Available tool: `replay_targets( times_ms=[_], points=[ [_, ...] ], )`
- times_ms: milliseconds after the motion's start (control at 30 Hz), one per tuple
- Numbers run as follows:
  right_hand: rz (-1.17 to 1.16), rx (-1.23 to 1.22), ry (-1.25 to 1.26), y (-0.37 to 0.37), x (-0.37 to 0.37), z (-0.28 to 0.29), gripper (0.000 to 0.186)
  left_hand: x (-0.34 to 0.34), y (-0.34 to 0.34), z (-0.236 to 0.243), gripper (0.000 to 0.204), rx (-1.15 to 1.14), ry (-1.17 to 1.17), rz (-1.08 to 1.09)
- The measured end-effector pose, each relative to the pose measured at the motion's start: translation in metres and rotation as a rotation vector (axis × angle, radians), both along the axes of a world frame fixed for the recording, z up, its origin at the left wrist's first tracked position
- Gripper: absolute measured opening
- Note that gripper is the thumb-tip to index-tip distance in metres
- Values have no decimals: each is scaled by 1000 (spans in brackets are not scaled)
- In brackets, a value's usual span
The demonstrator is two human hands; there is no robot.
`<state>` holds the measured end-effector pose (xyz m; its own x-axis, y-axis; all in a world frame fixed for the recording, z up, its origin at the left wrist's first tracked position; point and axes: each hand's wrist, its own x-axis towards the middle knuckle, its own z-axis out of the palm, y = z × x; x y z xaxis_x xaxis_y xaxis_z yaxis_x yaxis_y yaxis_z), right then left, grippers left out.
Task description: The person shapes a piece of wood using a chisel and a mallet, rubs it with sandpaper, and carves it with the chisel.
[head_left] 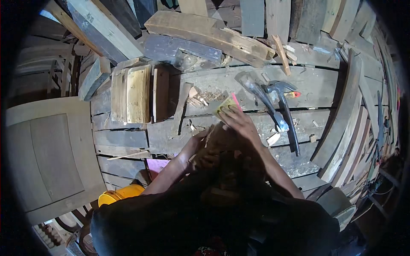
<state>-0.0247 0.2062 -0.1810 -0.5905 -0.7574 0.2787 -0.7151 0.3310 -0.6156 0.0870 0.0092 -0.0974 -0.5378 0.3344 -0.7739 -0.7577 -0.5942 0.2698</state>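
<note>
My right hand point(240, 123) is closed, its fingers over a flat yellow-and-pink piece point(230, 103) whose kind I cannot make out. Lower and to the left, my left hand point(197, 141) has its fingers curled against a brownish shape point(222, 137) in deep shadow between the hands. What it grips there is too dark to name. To the right of my right hand, a claw hammer point(288, 115) with a dark handle lies on the planks, beside a hatchet-like tool point(261, 94). Wood shavings point(211, 96) and chips are scattered just beyond my hands.
A wooden block point(137, 94) stands on the plank floor point(299, 81) at left. Thick timbers point(205, 36) lie at the back, and curved boards point(341, 115) line the right. A yellow container point(119, 195) and pink sheet point(157, 166) are near my left arm. A panelled board point(55, 153) is far left.
</note>
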Motion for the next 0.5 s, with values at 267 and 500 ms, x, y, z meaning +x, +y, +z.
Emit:
replay_targets(
  times_ms=[267, 500],
  points=[
    [-12, -88, -858, 2, -19, 12, 28, -9, -10, 25, 57, 227, -268, 108],
    [227, -271, -90, -1, -23, -57, 29, -20, -1, 37, 58, 94, -238, 58]
  ],
)
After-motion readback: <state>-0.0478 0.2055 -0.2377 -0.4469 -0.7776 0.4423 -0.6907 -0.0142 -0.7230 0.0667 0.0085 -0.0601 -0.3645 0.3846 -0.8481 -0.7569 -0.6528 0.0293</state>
